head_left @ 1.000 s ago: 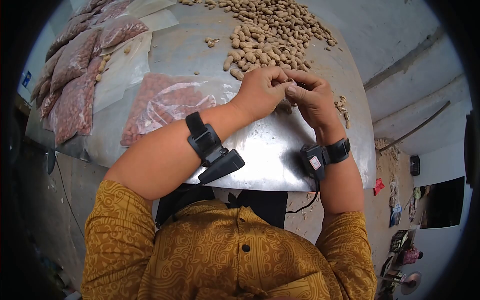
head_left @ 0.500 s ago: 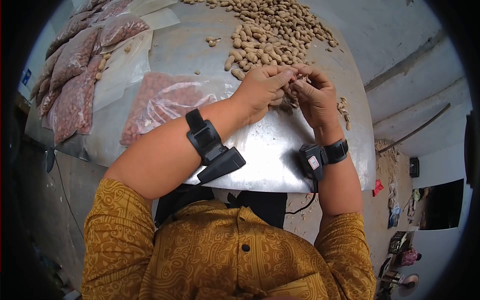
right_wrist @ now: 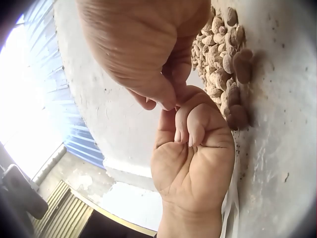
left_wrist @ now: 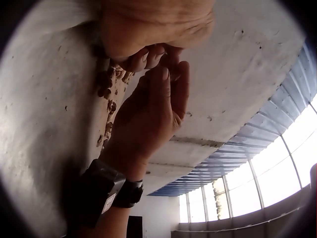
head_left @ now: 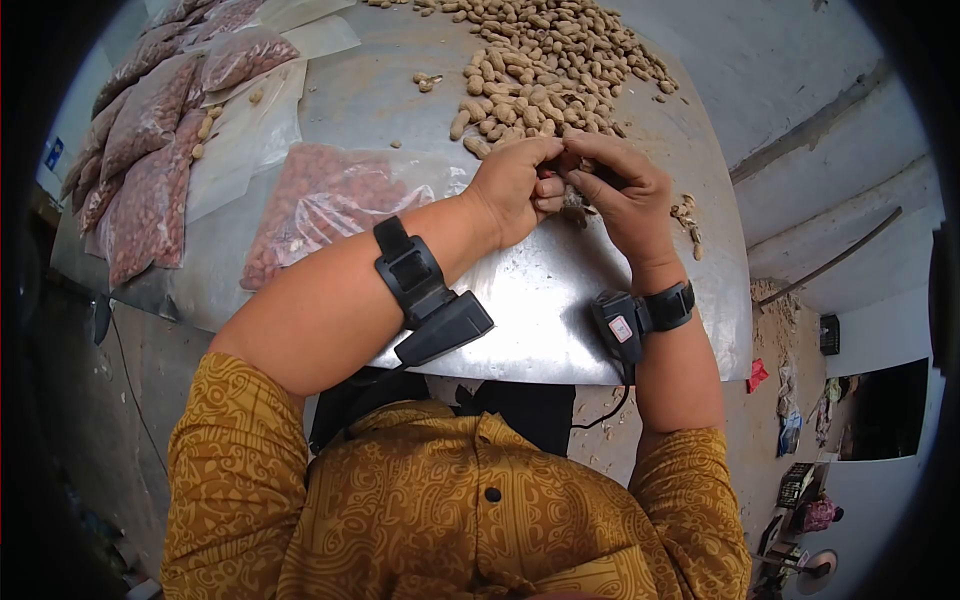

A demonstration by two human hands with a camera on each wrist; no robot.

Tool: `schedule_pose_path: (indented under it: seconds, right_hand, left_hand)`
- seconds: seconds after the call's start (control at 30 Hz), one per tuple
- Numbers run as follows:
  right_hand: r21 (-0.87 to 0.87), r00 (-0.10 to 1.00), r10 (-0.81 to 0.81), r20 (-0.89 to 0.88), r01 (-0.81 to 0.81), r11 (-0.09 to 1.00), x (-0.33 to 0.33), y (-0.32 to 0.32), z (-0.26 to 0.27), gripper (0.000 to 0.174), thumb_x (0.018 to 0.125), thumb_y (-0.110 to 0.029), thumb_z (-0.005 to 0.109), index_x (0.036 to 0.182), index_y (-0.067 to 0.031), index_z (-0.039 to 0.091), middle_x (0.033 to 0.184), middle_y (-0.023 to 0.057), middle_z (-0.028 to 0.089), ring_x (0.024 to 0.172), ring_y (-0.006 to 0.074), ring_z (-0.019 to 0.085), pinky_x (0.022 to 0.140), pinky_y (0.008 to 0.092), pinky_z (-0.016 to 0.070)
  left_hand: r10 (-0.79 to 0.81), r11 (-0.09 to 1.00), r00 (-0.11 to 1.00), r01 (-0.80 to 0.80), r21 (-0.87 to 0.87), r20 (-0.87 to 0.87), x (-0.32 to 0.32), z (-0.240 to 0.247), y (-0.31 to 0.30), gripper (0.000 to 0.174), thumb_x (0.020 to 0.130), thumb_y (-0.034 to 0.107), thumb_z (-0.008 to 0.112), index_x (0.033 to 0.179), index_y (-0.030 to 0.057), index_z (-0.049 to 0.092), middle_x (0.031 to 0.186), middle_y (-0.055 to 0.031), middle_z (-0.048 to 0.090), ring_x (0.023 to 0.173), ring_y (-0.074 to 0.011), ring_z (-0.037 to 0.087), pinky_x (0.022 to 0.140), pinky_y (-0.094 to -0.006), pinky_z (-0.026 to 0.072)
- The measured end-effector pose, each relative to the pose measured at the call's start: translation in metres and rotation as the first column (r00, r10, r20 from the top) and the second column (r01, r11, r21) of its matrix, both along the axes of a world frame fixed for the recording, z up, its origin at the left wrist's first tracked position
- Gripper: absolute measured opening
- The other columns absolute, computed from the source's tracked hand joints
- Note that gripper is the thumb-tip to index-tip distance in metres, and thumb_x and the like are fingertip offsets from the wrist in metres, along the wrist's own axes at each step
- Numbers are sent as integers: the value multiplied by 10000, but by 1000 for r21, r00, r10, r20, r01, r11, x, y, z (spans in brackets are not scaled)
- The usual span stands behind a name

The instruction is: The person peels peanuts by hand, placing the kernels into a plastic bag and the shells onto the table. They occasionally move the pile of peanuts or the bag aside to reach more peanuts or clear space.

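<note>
My left hand (head_left: 512, 192) and right hand (head_left: 632, 198) meet at the fingertips over the near edge of a heap of unshelled peanuts (head_left: 545, 65). A reddish peanut kernel (head_left: 546, 174) shows in the left hand, whose other fingers curl into the palm. Between thumb and fingers, the right hand pinches a peanut, mostly hidden by the fingers. Below the hands lie broken shells (head_left: 575, 212). In the right wrist view the left hand (right_wrist: 195, 153) is palm up, with the right hand (right_wrist: 143, 44) reaching down to its fingertips.
A clear plastic bag of red kernels (head_left: 315, 205) lies on the metal table (head_left: 510, 310) beside the left forearm. Filled bags (head_left: 145, 200) are stacked at the far left, next to flat plastic bags (head_left: 250, 140). Loose shells (head_left: 686, 222) lie right of the right hand.
The fingertips parted slightly around a red kernel, then came back together. The kernel now shows lower, within the left hand's fingers. Both forearms stay nearly in place.
</note>
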State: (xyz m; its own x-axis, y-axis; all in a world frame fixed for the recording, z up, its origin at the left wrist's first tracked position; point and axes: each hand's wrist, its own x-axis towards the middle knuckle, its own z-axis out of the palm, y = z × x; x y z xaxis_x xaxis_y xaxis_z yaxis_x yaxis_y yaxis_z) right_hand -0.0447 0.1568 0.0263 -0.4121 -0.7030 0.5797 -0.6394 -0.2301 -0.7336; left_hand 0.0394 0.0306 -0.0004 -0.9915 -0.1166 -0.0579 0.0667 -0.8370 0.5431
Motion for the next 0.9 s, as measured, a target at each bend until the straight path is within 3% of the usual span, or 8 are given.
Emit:
schedule_pose_path:
  seconds: [0.23,0.37,0.43,0.57,0.67,0.77,0.83,0.9]
  right_hand:
    - [39,997,-69,-27,70,997,1,0,-1,248,724,35,638,967,-12,631,929,64,629,806,111,593,717,227,486]
    - [26,993,-117,16,116,993,3,1,2,228,747,25,613,968,-26,632,886,46,632,750,97,592,687,216,482]
    - [-22,964,-248,-94,247,969,-8,2,1,222,759,20,597,970,-34,635,860,39,636,715,94,594,667,212,478]
    - [0,806,-552,-214,566,825,-37,21,9,204,752,-25,572,938,-49,653,845,72,648,722,124,609,658,250,472]
    - [-3,536,-665,-520,777,629,-52,34,13,175,713,-67,597,873,-46,666,841,89,644,728,187,608,684,293,473]
    - [58,607,-557,-567,703,708,-49,34,16,159,673,-112,639,814,-48,671,854,94,642,717,233,602,694,324,471]
    - [335,862,-341,-375,469,817,-30,30,22,152,662,-116,650,797,-47,671,841,100,643,716,244,597,687,323,470]
    - [504,954,-157,-254,270,821,-15,23,20,155,656,-121,660,790,-43,669,816,107,642,714,249,594,679,322,468]
  left_hand:
    - [-6,1000,999,7,-24,43,1,4,1,109,884,133,431,805,81,484,698,-2,464,475,-53,336,414,-188,267]
    - [31,991,999,-27,-127,24,3,5,4,133,886,126,443,936,33,523,716,-3,472,476,-53,337,425,-189,274]
    - [87,977,996,-84,-194,6,5,7,4,198,887,127,451,1020,3,530,721,-4,473,479,-51,337,430,-192,278]
    - [159,957,987,-158,-242,-18,7,9,0,255,887,117,459,1090,-28,514,717,-8,475,478,-51,337,430,-192,281]
    - [191,947,981,-192,-256,-28,6,8,0,237,888,109,456,1067,-34,518,711,-8,477,475,-51,341,429,-186,281]
    - [212,939,976,-218,-268,-50,7,8,-1,237,889,107,452,1067,-40,511,703,-4,479,474,-49,346,428,-181,283]
    - [214,937,975,-220,-270,-53,6,7,-2,238,889,106,452,1068,-41,507,699,-1,479,475,-48,350,426,-180,285]
    - [211,940,976,-220,-259,-62,6,7,-2,240,889,105,448,1072,-41,503,697,0,480,476,-47,352,424,-179,285]
